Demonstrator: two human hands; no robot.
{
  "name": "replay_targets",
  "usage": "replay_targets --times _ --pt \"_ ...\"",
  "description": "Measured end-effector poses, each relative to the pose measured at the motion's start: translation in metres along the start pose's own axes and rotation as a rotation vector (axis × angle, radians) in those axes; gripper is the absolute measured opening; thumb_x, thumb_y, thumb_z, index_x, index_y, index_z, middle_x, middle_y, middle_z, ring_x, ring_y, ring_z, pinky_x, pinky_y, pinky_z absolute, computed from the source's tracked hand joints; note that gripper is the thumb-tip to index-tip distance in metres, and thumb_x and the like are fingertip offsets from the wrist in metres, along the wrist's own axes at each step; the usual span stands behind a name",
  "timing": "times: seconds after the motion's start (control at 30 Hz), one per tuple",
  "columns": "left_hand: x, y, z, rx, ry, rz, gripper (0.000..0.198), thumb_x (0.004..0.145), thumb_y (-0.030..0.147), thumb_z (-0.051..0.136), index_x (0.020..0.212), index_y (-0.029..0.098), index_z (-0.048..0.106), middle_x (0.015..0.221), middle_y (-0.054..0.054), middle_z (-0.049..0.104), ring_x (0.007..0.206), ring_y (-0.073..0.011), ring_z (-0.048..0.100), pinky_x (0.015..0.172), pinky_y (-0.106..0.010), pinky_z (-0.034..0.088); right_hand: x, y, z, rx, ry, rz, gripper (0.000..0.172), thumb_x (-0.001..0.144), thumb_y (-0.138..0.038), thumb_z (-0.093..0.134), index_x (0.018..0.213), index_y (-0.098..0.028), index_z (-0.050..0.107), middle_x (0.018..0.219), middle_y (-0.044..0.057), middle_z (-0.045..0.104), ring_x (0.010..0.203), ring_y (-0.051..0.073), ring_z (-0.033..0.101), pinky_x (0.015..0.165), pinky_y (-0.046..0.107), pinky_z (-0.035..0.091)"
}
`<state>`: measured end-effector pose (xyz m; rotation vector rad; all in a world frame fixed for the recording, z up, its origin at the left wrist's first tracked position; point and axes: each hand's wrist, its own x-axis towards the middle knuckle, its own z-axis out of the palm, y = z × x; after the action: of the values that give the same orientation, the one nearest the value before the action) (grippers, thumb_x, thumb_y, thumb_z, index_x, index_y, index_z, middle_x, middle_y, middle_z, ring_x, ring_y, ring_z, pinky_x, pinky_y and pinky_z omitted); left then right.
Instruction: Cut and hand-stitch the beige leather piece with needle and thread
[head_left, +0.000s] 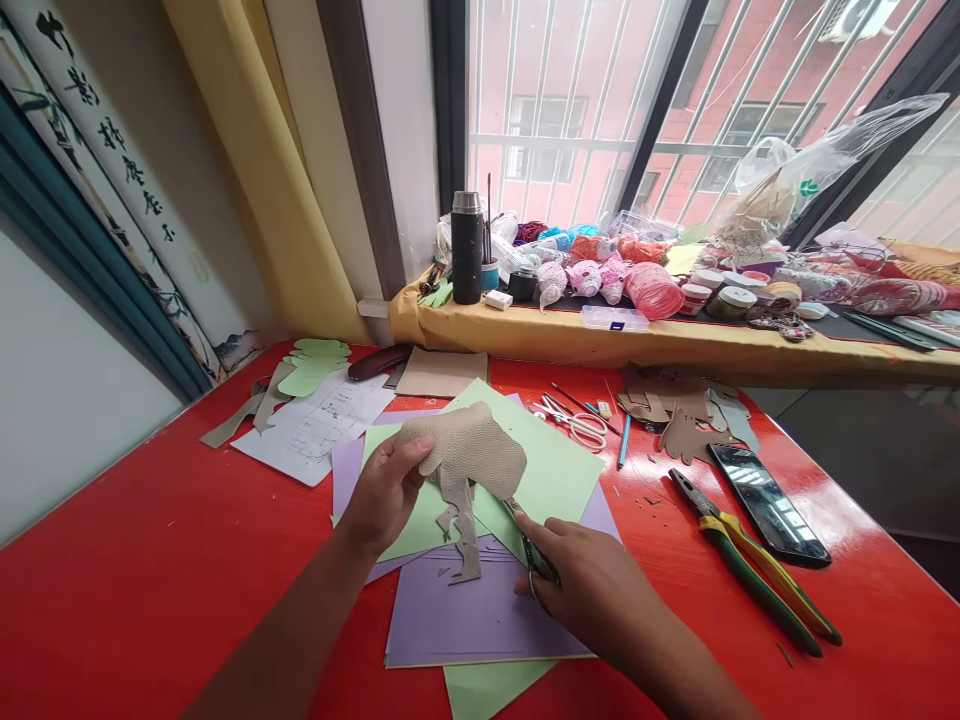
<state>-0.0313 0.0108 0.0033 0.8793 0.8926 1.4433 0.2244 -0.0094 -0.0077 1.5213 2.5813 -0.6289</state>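
Observation:
My left hand (384,492) pinches the left edge of a beige piece of grained leather (484,445) between thumb and fingers. A narrow grey offcut strip (467,535) hangs below the leather. In my right hand (592,575) is a pair of scissors (541,563), fingers closed around the handles. The blade tips are at the leather's lower right edge; whether they touch it I cannot tell. Beneath both hands lie light green sheets (551,460) and purple sheets (480,625) of paper.
On the red table (187,560), pliers (757,570) and a black phone (769,500) lie to the right. White-handled scissors (581,425), pencils and brown cut-outs (686,435) sit behind. A written sheet (315,425) is at left. Yarn and a thermos (466,250) stand on the windowsill.

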Motion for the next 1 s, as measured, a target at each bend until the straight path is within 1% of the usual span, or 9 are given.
replay_targets --times 0.17,0.27,0.37,0.47,0.57,0.7,0.77,0.87,1.0 --pt "0.003 -0.004 -0.002 -0.002 -0.065 -0.048 0.026 0.086 0.039 0.072 0.096 0.016 0.079 0.081 -0.005 0.071 0.076 -0.0188 0.06 0.065 -0.026 0.048 -0.008 -0.005 -0.009 0.031 -0.032 -0.03 0.069 0.092 -0.025 0.066 0.159 -0.025 0.048 0.115 0.01 0.074 0.104 0.03 0.069 0.075 0.032 0.042" --pt "0.003 -0.007 0.001 0.0 -0.071 -0.077 0.029 0.084 0.04 0.073 0.097 0.015 0.079 0.086 -0.007 0.073 0.08 -0.0213 0.062 0.07 -0.029 0.05 -0.012 -0.01 -0.016 0.028 -0.042 -0.048 0.057 0.093 -0.021 0.064 0.15 -0.024 0.058 0.112 0.01 0.074 0.103 0.029 0.069 0.075 0.032 0.042" --pt "0.003 -0.011 0.004 -0.014 -0.039 -0.115 0.027 0.079 0.039 0.077 0.093 0.015 0.079 0.083 -0.005 0.073 0.078 -0.0203 0.061 0.069 -0.028 0.049 -0.015 -0.012 -0.021 0.015 -0.033 -0.086 0.038 0.093 -0.018 0.064 0.13 -0.023 0.071 0.106 0.009 0.074 0.097 0.028 0.07 0.072 0.032 0.041" --pt "0.002 -0.014 0.005 -0.046 0.008 -0.139 0.025 0.077 0.036 0.078 0.091 0.015 0.078 0.082 -0.004 0.073 0.076 -0.02 0.061 0.066 -0.028 0.048 -0.015 -0.009 -0.021 0.076 0.044 -0.118 0.032 0.097 -0.018 0.062 0.128 -0.022 0.072 0.104 0.008 0.074 0.096 0.027 0.07 0.074 0.032 0.043" --pt "0.0 -0.014 0.007 -0.066 -0.037 -0.166 0.027 0.079 0.038 0.074 0.093 0.015 0.077 0.087 -0.007 0.075 0.08 -0.0246 0.065 0.066 -0.031 0.048 -0.015 -0.003 -0.019 0.292 0.206 -0.141 0.034 0.104 -0.033 0.057 0.133 -0.024 0.07 0.104 0.007 0.074 0.093 0.024 0.068 0.078 0.032 0.047" --pt "-0.006 -0.009 0.012 -0.061 -0.136 -0.201 0.033 0.084 0.042 0.066 0.1 0.014 0.076 0.093 -0.012 0.077 0.087 -0.0316 0.068 0.069 -0.036 0.05 -0.008 0.006 -0.018 0.656 0.319 -0.151 0.04 0.103 -0.053 0.054 0.12 -0.024 0.076 0.098 0.007 0.075 0.088 0.022 0.067 0.078 0.031 0.049" --pt "-0.01 -0.009 0.015 -0.036 -0.173 -0.218 0.033 0.083 0.043 0.067 0.097 0.015 0.075 0.091 -0.011 0.076 0.084 -0.0305 0.067 0.069 -0.036 0.05 -0.004 0.008 -0.016 0.876 0.306 -0.15 0.052 0.101 -0.064 0.051 0.118 -0.022 0.077 0.095 0.008 0.075 0.085 0.022 0.066 0.077 0.032 0.051" --pt "-0.013 -0.012 0.016 0.033 -0.252 -0.273 0.031 0.077 0.042 0.075 0.096 0.017 0.075 0.084 -0.007 0.072 0.073 -0.0239 0.062 0.063 -0.031 0.045 0.003 0.008 -0.011 1.182 0.227 -0.154 0.066 0.097 -0.076 0.049 0.116 -0.02 0.078 0.09 0.007 0.072 0.077 0.02 0.062 0.073 0.033 0.051" --pt "-0.013 -0.02 0.013 0.133 -0.34 -0.29 0.029 0.078 0.043 0.079 0.093 0.018 0.074 0.08 -0.003 0.066 0.072 -0.0196 0.057 0.064 -0.029 0.043 0.007 0.007 -0.004 1.411 0.135 -0.082 0.049 0.083 -0.065 0.077 0.101 -0.02 0.079 0.083 0.002 0.067 0.071 0.016 0.056 0.066 0.029 0.047"
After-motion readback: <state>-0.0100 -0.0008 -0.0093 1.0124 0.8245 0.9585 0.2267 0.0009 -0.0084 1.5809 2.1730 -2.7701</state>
